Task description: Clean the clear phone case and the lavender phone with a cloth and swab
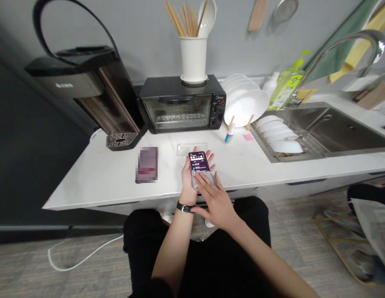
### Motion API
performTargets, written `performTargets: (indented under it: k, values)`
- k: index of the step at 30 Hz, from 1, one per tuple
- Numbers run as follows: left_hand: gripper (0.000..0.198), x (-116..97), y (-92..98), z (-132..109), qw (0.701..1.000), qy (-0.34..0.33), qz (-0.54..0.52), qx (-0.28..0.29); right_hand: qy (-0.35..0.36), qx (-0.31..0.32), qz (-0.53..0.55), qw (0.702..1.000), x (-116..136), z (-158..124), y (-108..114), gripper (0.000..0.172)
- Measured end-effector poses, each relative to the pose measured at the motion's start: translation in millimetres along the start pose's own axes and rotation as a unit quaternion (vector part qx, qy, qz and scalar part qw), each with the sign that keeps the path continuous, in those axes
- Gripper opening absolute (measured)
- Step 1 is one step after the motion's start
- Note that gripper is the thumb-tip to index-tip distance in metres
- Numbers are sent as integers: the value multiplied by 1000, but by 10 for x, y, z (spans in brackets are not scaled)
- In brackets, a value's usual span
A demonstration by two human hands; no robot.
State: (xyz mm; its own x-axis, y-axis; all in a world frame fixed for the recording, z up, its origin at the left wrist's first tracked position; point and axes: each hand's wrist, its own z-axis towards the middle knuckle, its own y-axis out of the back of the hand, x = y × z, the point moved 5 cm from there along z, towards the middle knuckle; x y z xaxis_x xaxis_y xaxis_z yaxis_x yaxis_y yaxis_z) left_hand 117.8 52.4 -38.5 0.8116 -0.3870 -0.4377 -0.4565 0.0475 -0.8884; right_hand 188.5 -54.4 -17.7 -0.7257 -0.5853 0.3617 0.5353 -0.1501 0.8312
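Observation:
My left hand (186, 174) is closed around a phone (199, 160), palm up, just over the counter's front edge. The phone's screen is lit and faces up. My right hand (214, 198) presses a grey wiping cloth (194, 181) onto the lower part of the screen, fingers together over it. Cloth and fingers hide that end of the phone. Behind the phone lies a clear, flat case-like piece (183, 149), partly covered by my left fingers. A small white and blue bottle (229, 135) stands to the right, beside a pink slip (248, 137).
On the white counter (96, 182) a blurred-out flat item (147, 164) lies to the left. At the back stand a drinks dispenser (111, 91), a toaster oven (182, 109) and a rack of plates (246, 105). A sink (341, 128) with bowls is on the right.

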Motion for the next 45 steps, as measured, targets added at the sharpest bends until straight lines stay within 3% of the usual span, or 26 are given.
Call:
performTargets:
  k: [5,8,14,19,23,28,31,35,40,45]
  values:
    - [55,24,-19,11,1000,12,-5,6,-47,-45,-23,998,-137,-143,45,81]
    - [55,64,-25,30,999,32,-8,2,-77,-59,-55,994,-289,24,44,79]
    - [56,111,62,108,997,39,28,-66,-125,-66,-69,988,-506,475,35,72]
    - [58,166,47,142,999,27,35,-15,-97,-43,-54,993,-455,625,60,71]
    - [61,164,57,103,999,13,38,-13,-47,-19,-47,998,-289,546,78,70]
    - [56,83,58,25,999,12,37,-36,-13,7,-29,999,-69,183,84,65]
    - [57,58,38,22,998,20,25,-58,-16,-1,-17,1000,-12,-56,92,70]
    - [60,72,-14,40,998,29,20,-45,-49,-26,-21,998,-69,-226,91,75]
    - [61,116,-14,56,998,53,13,-16,-97,-82,-58,990,-270,-142,115,75]
    - [60,167,28,116,997,79,-5,-23,-137,-53,-99,984,-445,206,122,75]
